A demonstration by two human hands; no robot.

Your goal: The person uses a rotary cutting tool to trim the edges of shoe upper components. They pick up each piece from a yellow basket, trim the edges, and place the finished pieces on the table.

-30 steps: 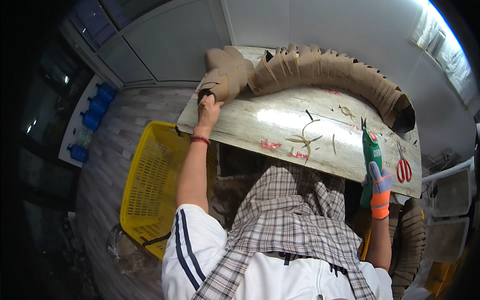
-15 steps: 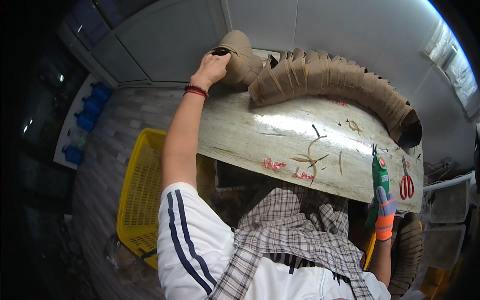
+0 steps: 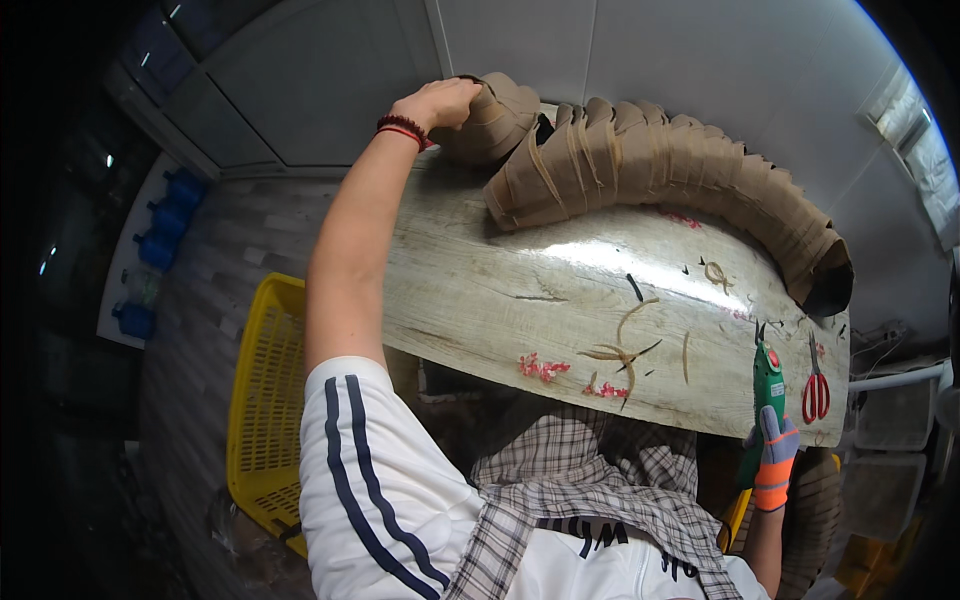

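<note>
At the far left of the table, my bare left hand (image 3: 440, 104) is closed on the rim of a brown cup-shaped piece (image 3: 494, 120), one of a short nested pile. My fingertips are partly hidden behind that rim. Beside it curves a long row of nested brown pieces (image 3: 640, 160), its dark lining showing at the right end. My gloved right hand (image 3: 775, 450) is wrapped round a green electric cutter (image 3: 768, 385) at the table's near right edge, blades pointing away from me. Red-handled scissors (image 3: 816, 395) lie just right of the cutter.
Thin brown offcuts (image 3: 622, 352) and red scraps (image 3: 542, 368) are scattered over the wood-patterned tabletop (image 3: 470, 290). A yellow crate (image 3: 268, 390) stands on the floor at left. Blue water bottles (image 3: 165, 235) line the far left. A pale wall (image 3: 690, 60) closes the back.
My left hand has turned over the pile's rim, and the pile has tipped and shifted slightly. The whole view has moved a little. My right hand keeps its hold on the cutter.
</note>
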